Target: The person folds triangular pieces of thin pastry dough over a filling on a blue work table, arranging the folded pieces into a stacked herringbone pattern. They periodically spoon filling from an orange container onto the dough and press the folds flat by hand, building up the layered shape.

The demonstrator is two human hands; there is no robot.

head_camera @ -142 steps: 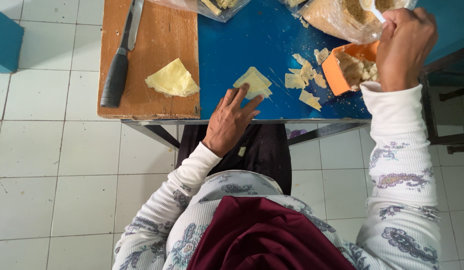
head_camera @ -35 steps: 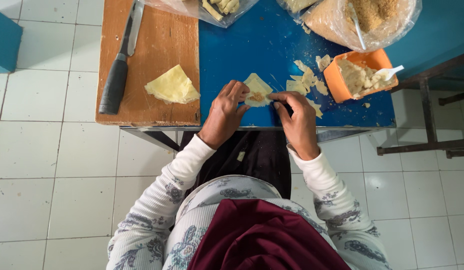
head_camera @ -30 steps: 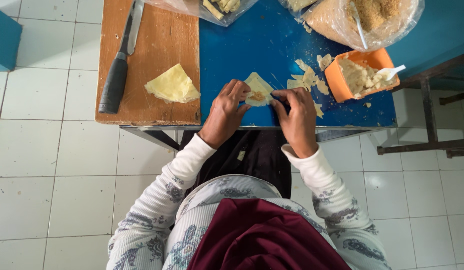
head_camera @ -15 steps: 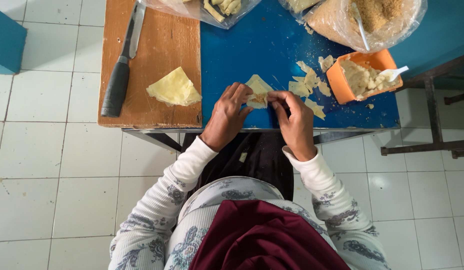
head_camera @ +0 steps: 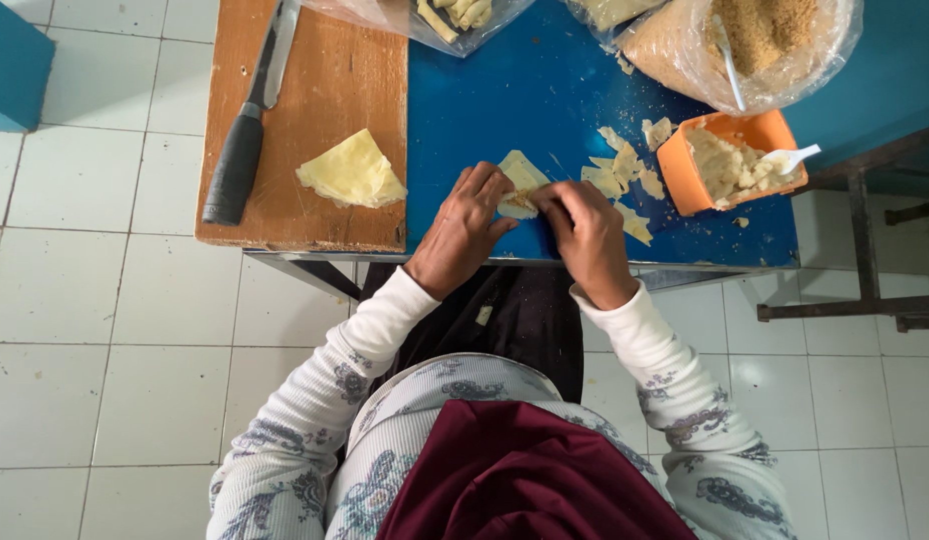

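Fingers of our left hand (head_camera: 463, 232) and right hand (head_camera: 585, 240) are pinching the pale pastry wrapper (head_camera: 520, 178) on the blue counter (head_camera: 545, 90), near its front edge; we are folding gently, judging that tight, even creases keep filling inside.

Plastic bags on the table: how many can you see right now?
3. One clear plastic bag of pale pieces sits at the top edge, a small one is just right of it, and a large one holding brown crumbs is above the orange bowl. All are cropped; more may lie beyond.
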